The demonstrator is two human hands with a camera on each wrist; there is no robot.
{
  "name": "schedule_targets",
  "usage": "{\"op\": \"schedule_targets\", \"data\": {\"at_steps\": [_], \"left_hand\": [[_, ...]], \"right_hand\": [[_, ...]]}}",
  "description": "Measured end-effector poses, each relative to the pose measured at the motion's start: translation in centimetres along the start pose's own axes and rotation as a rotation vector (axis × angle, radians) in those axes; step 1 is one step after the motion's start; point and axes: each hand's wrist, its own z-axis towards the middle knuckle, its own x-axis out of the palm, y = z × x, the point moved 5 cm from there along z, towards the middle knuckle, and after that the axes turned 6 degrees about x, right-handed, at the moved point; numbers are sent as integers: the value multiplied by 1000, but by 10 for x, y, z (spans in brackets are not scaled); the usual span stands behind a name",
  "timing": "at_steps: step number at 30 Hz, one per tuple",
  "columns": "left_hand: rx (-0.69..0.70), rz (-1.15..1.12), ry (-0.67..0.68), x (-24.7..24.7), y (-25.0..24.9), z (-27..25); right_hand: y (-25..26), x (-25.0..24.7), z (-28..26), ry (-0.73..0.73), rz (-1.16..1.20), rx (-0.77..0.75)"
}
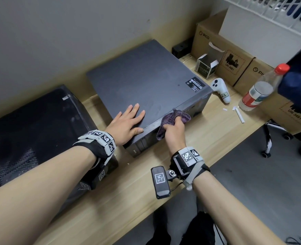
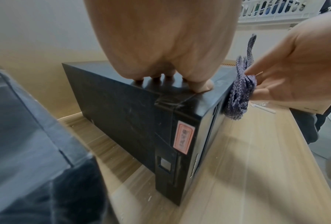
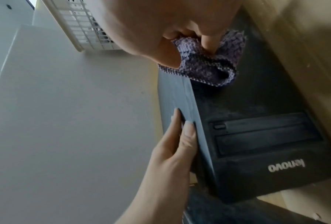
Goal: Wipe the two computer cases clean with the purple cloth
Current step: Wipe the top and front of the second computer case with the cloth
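Note:
A black computer case (image 1: 146, 82) lies flat on the wooden desk (image 1: 128, 191), with its front panel (image 3: 256, 136) toward me. My left hand (image 1: 126, 122) lies flat on the near corner of its top, fingers straight. My right hand (image 1: 174, 129) grips the bunched purple cloth (image 1: 174, 117) and holds it against the upper edge of the front panel. The cloth (image 3: 205, 66) shows pinched under the fingers in the right wrist view, and it (image 2: 239, 91) hangs at the panel's edge in the left wrist view. A second, dusty black case (image 1: 31, 131) stands at the left.
Cardboard boxes (image 1: 222, 55) line the back right. A white controller (image 1: 220, 89), a small open box (image 1: 206, 66), a red-capped plastic bottle (image 1: 259, 89) and white paper scraps (image 1: 239, 115) lie to the right of the case. An office chair base (image 1: 277, 138) stands beyond the desk edge.

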Motion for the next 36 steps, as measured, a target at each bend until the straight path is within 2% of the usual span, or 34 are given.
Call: {"op": "schedule_targets", "data": {"at_steps": [9, 12, 17, 24, 27, 30, 33, 36], "left_hand": [[10, 0, -2, 0, 0, -1], [10, -8, -2, 0, 1, 0], [7, 8, -8, 2, 2, 2], [-1, -8, -17, 2, 1, 2], [-5, 5, -11, 1, 2, 1], [-4, 10, -11, 0, 0, 0], [-3, -4, -13, -2, -1, -2], [1, 2, -5, -2, -1, -2]], "right_hand": [[34, -65, 64, -164, -35, 30], [38, -74, 70, -218, -56, 38], [23, -46, 38, -171, -117, 39], [-21, 26, -45, 85, -179, 87], [-31, 47, -60, 154, -198, 124], [-22, 43, -49, 133, -125, 140], [0, 14, -17, 5, -78, 126], [16, -9, 7, -43, -51, 158]]}}
